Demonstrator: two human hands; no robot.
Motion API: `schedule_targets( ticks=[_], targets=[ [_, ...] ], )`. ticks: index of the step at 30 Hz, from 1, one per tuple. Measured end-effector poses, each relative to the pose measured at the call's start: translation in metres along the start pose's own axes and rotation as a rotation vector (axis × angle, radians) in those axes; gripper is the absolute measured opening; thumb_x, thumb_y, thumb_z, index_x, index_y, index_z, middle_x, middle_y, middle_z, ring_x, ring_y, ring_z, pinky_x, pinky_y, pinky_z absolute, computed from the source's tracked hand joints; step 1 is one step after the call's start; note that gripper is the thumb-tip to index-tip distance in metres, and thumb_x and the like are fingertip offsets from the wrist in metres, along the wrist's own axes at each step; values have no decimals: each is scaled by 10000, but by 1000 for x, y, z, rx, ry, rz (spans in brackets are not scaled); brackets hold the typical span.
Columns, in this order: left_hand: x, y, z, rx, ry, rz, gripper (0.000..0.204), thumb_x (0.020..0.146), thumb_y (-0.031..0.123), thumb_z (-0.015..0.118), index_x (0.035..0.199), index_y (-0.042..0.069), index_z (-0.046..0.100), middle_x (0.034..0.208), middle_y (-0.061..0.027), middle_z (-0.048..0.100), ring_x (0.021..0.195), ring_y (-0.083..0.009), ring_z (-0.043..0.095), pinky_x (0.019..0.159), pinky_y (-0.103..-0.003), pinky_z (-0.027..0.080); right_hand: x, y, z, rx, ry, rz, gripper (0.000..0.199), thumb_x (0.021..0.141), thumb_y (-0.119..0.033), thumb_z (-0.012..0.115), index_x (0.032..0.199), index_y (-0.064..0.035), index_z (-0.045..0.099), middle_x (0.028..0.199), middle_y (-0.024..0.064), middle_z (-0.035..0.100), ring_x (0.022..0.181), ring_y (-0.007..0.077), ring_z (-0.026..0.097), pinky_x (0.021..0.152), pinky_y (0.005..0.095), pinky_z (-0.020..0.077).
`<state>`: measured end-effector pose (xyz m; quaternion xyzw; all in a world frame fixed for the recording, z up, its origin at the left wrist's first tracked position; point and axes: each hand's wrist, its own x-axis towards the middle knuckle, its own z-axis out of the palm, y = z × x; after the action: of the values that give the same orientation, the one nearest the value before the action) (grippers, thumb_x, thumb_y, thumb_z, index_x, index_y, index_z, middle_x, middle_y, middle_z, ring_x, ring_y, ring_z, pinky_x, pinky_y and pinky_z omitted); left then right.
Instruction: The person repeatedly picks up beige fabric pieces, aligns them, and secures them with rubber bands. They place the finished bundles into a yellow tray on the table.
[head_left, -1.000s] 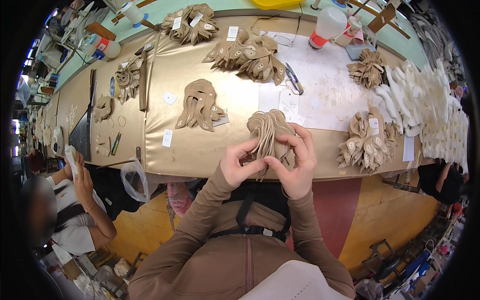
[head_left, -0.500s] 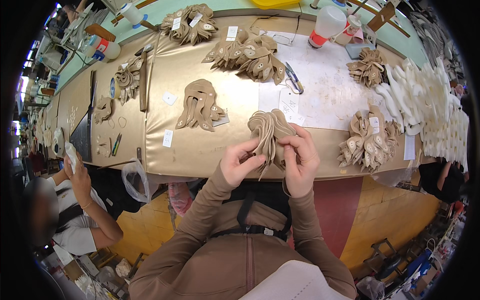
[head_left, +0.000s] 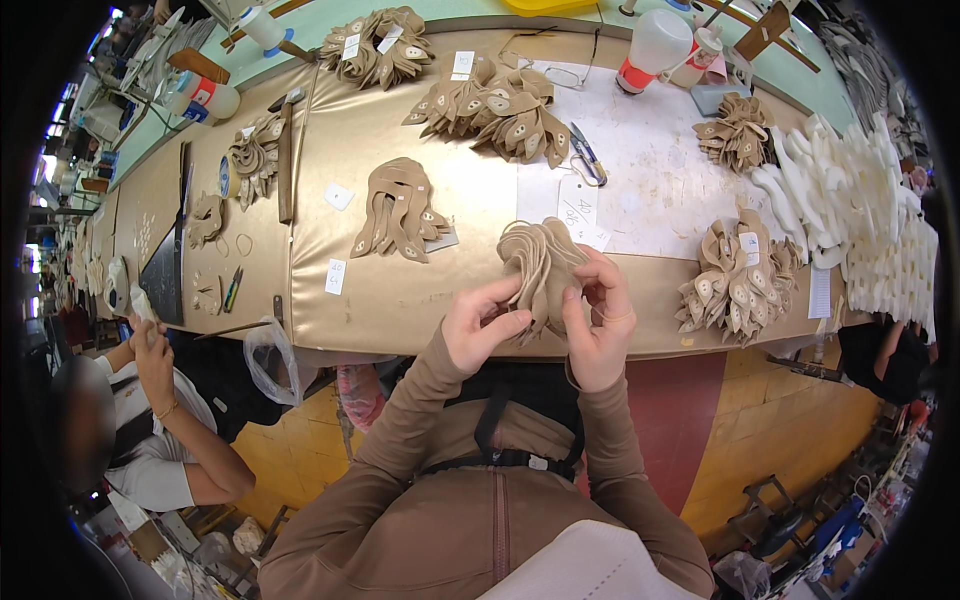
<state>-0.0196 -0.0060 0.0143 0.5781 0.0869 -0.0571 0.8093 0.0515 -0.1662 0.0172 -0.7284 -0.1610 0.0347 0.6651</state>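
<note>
Between my two hands, over the table's near edge, is a bundle of tan strap-like leather or fabric pieces point(head_left: 540, 262), layered side by side. My left hand point(head_left: 482, 322) pinches its left side with thumb and fingers. On the right side, my right hand point(head_left: 602, 322) grips the pieces, its thumb pressed on their face. Just behind the bundle lies a white paper tag point(head_left: 582, 212) with handwriting. A similar tan stack point(head_left: 396, 210) rests to the left, and a larger tan pile point(head_left: 740, 275) with pale oval spots sits to the right.
Blue-handled scissors point(head_left: 590, 155), eyeglasses point(head_left: 565, 76) and more tan piles point(head_left: 490, 110) lie farther back. White bottles point(head_left: 660, 45) stand at the rear. White foam-like pieces point(head_left: 860, 220) heap at the right. A co-worker point(head_left: 160, 400) sits at the left, beside a clear plastic bag point(head_left: 270, 360).
My right hand has shifted slightly, its thumb now flatter against the bundle, whose right-hand pieces are spread a little differently. The co-worker's raised hands have dropped a little.
</note>
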Motion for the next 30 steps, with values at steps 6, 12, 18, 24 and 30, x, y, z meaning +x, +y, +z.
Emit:
schedule_targets(
  ticks=[6,12,18,24,30],
  targets=[
    [0,-3,1,-7,31,8,506,925,41,589,1391,-97,448,1086,-50,631,891,-55,560,776,-217,478,3,-3,-5,-208,-112,-190,214,831,-32,684,1033,25,641,1233,226,569,1013,301,639,841,353,517],
    [0,-4,-3,13,-1,-7,513,920,34,593,1394,-94,446,1109,-52,626,910,-58,563,780,-219,480,-1,-7,-5,-167,-140,-57,276,799,-80,711,1045,29,650,1208,224,586,1224,315,542,930,372,465],
    [0,-6,0,5,31,10,511,911,21,612,1385,-91,457,1098,-50,629,906,-62,568,782,-228,487,1,-6,-2,-145,-112,-63,325,770,-95,762,1048,29,647,1246,236,557,1144,341,593,916,383,493],
    [0,-5,-1,53,27,0,499,915,27,624,1379,-79,473,1026,-27,630,860,-52,566,740,-225,493,2,-12,-6,-181,-170,-105,301,817,-109,691,1071,44,637,1239,245,565,1189,332,564,953,396,459],
    [1,-7,3,69,51,38,428,926,48,617,1326,-74,526,960,-9,618,800,-40,540,706,-216,479,0,-3,-2,-104,-111,-104,234,861,-54,630,1074,43,612,1287,247,548,1164,326,574,986,390,445]
  ],
)
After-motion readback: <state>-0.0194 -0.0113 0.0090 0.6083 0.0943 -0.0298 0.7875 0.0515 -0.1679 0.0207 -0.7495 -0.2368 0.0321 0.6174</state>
